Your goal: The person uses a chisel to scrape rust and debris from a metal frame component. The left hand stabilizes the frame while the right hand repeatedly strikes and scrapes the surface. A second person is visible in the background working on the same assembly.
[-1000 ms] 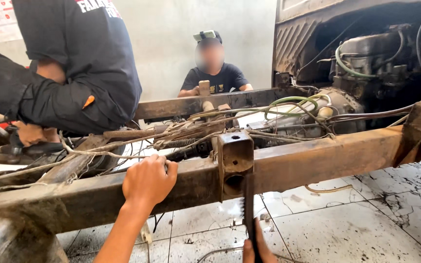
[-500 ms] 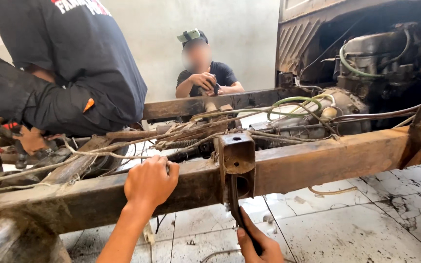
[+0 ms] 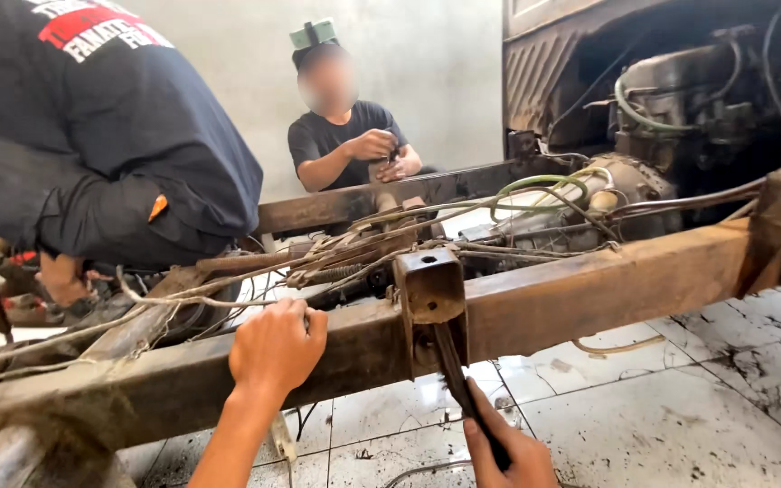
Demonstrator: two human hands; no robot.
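A long rusty frame rail (image 3: pixel 589 294) of a stripped vehicle chassis runs across the view. My left hand (image 3: pixel 275 348) grips its top edge, fingers curled over. A rusty bracket (image 3: pixel 430 289) with a hole is fixed to the rail right of that hand. My right hand (image 3: pixel 508 447) is low in the view, closed around the handle of a dark tool (image 3: pixel 458 380) whose upper end sits under the bracket against the rail.
A person in dark clothes (image 3: pixel 119 154) crouches on the chassis at the left. Another person in a black shirt (image 3: pixel 345 136) sits behind the far rail. Loose wires and hoses (image 3: pixel 363 244) cross the frame. An engine (image 3: pixel 680 99) stands at the right. White floor tiles (image 3: pixel 680 425) lie below.
My right hand has risen into view with the tool, bringing its tip up to the underside of the bracket. My left hand has stayed on the rail.
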